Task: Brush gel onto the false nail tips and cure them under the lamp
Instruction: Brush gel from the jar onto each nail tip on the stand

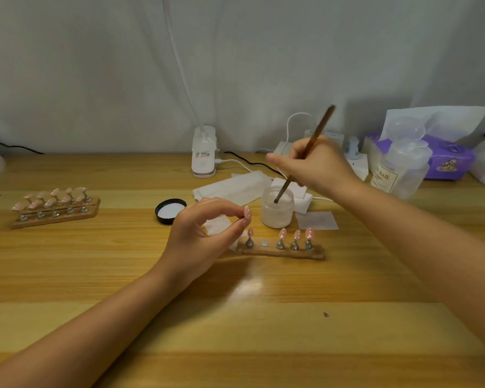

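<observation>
While the right hand holds the brush pen-fashion, fingers curled round the middle of its thin brown handle, the bristle end is dipped into the open gel jar, which stands on the wooden table just behind the near nail stand. The left hand pinches one pink nail tip between thumb and forefinger, lifted above the left end of that stand; four more tips sit on small metal pegs there, and one bare round spot between them looks like the vacant seat. Such a tip is likely very light, thin and slightly springy, with a glossy face that would be slippery once wet, so holding it by its edges or by whatever mount is under it, not by the face to be coated, seems wise; whether the fingers grip a peg below it I cannot tell. The jar looks squat and steady, though the dipping brush could nudge it. Its black lid lies inside up to the left. A further stand loaded with tips rests well apart at the far left, and a white clip-on lamp stands at the back.
</observation>
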Motion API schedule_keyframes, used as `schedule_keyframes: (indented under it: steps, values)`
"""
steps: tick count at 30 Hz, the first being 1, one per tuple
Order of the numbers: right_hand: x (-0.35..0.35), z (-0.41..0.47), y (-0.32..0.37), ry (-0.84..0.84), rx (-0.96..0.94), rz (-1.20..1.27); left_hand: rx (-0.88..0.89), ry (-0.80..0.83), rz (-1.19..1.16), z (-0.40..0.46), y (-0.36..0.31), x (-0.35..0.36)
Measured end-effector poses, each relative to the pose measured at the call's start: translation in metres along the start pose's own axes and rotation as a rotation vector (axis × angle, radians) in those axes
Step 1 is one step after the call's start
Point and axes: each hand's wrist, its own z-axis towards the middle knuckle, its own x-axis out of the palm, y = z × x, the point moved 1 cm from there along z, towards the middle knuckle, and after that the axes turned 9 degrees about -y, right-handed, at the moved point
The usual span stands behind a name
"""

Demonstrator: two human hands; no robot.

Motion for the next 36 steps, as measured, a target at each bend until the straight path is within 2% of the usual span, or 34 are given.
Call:
schedule_keyframes:
  steps: [3,9,17,22,25,28,36]
  values:
    - [-0.009,0.002,-0.007,-0.078,0.120,0.143,0.002,0.002,-0.009,0.000,-0.001,0.000]
    - [-0.018,-0.007,-0.023,-0.166,0.300,0.216,0.035,0.011,-0.003,0.000,-0.001,0.000]
    - [-0.031,-0.016,-0.026,-0.248,0.261,0.239,0.035,0.006,-0.008,0.000,-0.001,0.000]
    - [-0.032,-0.047,-0.014,-0.332,0.115,0.413,0.065,0.004,-0.007,0.000,-0.001,0.001]
    - [-0.021,-0.082,-0.005,-0.323,-0.177,0.443,0.072,0.004,0.014,-0.001,0.000,0.002]
    - [-0.011,-0.103,-0.004,-0.334,-0.438,0.256,0.094,0.017,0.032,-0.001,0.000,0.002]
    - [0.003,-0.106,0.000,-0.357,-0.467,0.194,0.114,0.028,0.068,-0.001,0.001,0.003]
